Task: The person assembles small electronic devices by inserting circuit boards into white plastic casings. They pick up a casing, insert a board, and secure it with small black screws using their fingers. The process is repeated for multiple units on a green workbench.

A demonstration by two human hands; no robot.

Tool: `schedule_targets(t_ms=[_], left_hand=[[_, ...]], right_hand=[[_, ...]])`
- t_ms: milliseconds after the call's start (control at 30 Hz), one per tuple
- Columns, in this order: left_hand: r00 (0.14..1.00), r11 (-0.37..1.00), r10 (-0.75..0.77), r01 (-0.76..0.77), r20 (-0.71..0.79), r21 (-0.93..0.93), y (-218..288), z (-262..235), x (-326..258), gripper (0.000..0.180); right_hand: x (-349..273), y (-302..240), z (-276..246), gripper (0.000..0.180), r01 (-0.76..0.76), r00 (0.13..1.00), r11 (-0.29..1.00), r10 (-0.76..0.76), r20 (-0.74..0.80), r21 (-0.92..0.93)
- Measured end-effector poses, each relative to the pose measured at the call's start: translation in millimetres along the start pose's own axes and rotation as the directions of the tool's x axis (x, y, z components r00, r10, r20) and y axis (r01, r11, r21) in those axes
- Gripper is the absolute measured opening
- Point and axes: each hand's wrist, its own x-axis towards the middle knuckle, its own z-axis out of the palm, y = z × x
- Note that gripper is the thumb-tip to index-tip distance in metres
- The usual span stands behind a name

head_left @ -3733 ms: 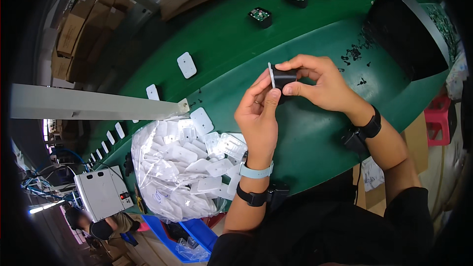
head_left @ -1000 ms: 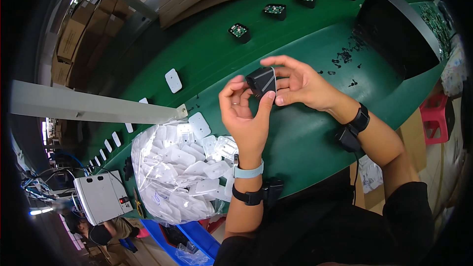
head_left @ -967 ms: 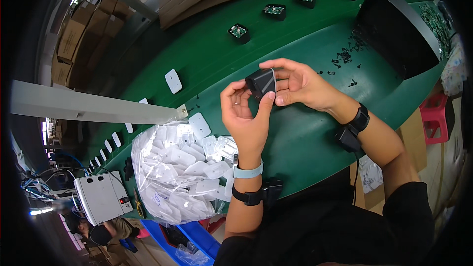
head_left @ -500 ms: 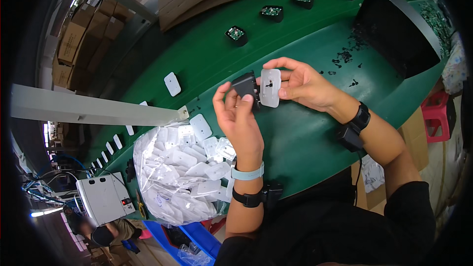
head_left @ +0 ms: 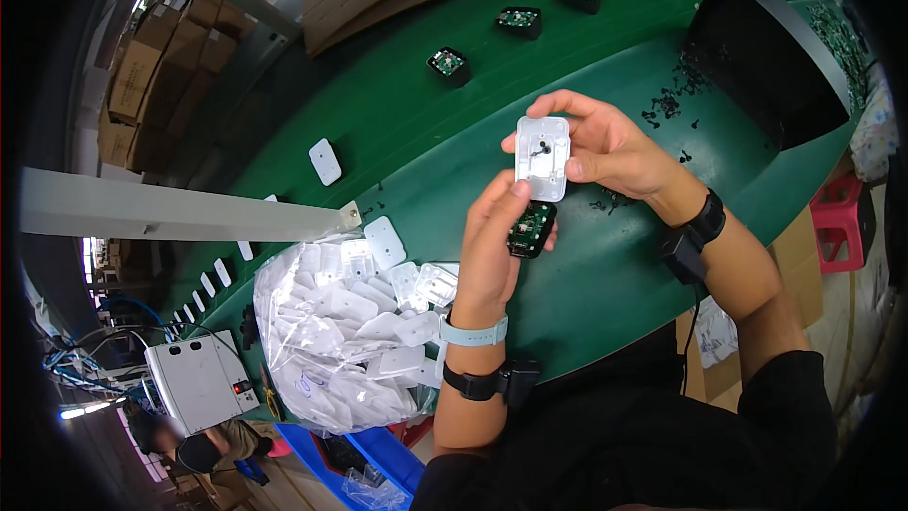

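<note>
My right hand [head_left: 619, 153] grips a white plastic cover [head_left: 554, 180] by its edges, hollow side up, with a small black part [head_left: 542, 148] lying inside. Just below it, my left hand [head_left: 492, 241] holds a black housing with a green circuit board [head_left: 532, 230], board side up. The left thumb tip is at the cover's lower left edge; whether it presses on it I cannot tell. Left of my left forearm lies a clear plastic bag of white covers [head_left: 350, 312].
More black housings with boards [head_left: 449, 66] stand along the far green belt [head_left: 378, 95]; white covers [head_left: 325, 162] lie further left. Small black parts [head_left: 667, 102] are scattered near a black bin [head_left: 766, 57] at right. A grey metal beam [head_left: 189, 213] juts in from the left.
The black housing has turned board side up and moved down and right under the cover. My right hand has shifted slightly right with the cover, now showing more of its inside.
</note>
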Motion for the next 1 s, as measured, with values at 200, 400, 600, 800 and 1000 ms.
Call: schedule_targets(t_ms=[200,400,600,800,1000], left_hand=[[0.995,0.998,0.015,-0.008,-0.101,0.068,-9,5,2,0.023],[0.975,0.973,0.141,-0.104,-0.172,0.206,-17,3,5,0.02],[0.879,0.697,0.473,-0.335,-0.056,0.634,-24,2,8,0.016],[0.88,0.699,0.47,-0.322,-0.071,0.639,-24,4,8,0.015],[0.905,0.73,0.418,-0.281,-0.082,0.623,-19,4,6,0.015]], right_hand=[[-1,-3,12,0.049,0.214,0.944,0.755,-0.323,-0.067,-0.62],[0,-2,22,0.022,0.221,0.842,0.31,-0.539,0.02,-0.925],[-3,-6,26,0.018,0.195,0.84,0.219,-0.54,0.048,-0.956],[-2,-5,22,0.012,0.226,0.844,0.195,-0.529,0.092,-0.954],[-5,-12,21,0.011,0.193,0.891,0.195,-0.445,0.088,-0.962]])
